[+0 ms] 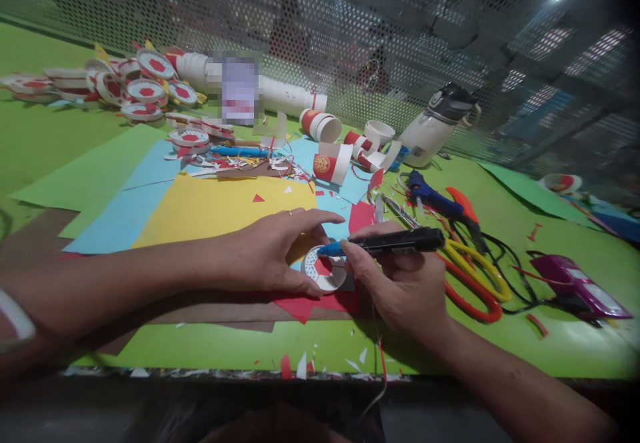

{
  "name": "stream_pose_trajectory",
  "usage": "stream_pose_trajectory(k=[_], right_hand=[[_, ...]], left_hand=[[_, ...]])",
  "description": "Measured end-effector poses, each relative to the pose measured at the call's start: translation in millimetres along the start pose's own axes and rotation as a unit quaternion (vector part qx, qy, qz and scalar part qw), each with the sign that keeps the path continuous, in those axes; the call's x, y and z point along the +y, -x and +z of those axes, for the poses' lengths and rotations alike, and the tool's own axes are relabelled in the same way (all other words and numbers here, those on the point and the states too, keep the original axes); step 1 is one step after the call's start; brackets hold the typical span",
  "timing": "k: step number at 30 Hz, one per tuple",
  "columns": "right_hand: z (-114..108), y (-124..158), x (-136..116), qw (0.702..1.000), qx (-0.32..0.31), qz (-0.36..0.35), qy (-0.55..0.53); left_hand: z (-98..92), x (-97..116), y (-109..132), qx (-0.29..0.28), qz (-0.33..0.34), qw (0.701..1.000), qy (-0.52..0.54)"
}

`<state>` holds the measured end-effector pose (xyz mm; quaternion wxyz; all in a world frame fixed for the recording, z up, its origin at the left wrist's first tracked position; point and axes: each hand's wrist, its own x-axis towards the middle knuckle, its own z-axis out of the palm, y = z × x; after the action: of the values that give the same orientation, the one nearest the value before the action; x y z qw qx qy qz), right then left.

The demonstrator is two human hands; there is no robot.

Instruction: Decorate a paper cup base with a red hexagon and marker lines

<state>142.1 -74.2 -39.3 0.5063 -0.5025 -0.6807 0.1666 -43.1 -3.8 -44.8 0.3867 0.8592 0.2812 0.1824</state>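
My left hand [275, 250] curves round a small white paper-cup bottom [336, 282], thumb and fingers at its rim, steadying it on the paper. A red shape sits at the disc's centre, and blue marks dot its left part. Gripped in my right hand [405, 290] is a black marker [400, 241]; its blue tip end reaches the disc's upper face. Red paper [300, 308] lies beneath the disc, beside a yellow sheet [220, 206]. The fingers of my right hand partly hide the disc's right edge.
Scissors with orange and yellow handles [475, 266] lie to the right, near a blue glue gun [433, 196] and a purple device [583, 286]. Cut red cups [333, 163], a bottle [433, 130] and finished-looking discs [145, 90] stand farther back, before a perforated screen [350, 23].
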Motion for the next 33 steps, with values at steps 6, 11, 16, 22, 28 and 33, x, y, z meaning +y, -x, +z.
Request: stream_pose_trajectory(k=[6, 11, 16, 22, 28, 33], right_hand=[[0.2, 2.5, 4.3, 1.000, -0.013, 0.016, -0.024], [1.0, 2.4, 4.6, 0.999, -0.017, 0.037, -0.033], [2.0, 2.3, 6.0, 0.996, -0.016, 0.059, -0.059], [2.1, 1.7, 5.7, 0.998, -0.028, 0.044, -0.029], [1.9, -1.2, 3.7, 1.000, -0.028, 0.009, -0.001], [3.0, 0.7, 5.6, 0.998, -0.029, 0.044, -0.033]], left_hand=[[0.3, -0.7, 0.0, 0.002, 0.002, 1.000, -0.008], [0.3, 0.4, -0.4, 0.000, -0.002, 1.000, -0.014], [-0.7, 2.2, -0.5, -0.003, -0.002, 1.000, -0.013], [-1.2, 1.8, -0.7, 0.001, 0.014, 1.000, -0.018], [0.3, 0.6, -0.7, 0.004, 0.018, 1.000, -0.023], [-0.1, -0.7, 1.1, -0.006, 0.025, 1.000, -0.003]])
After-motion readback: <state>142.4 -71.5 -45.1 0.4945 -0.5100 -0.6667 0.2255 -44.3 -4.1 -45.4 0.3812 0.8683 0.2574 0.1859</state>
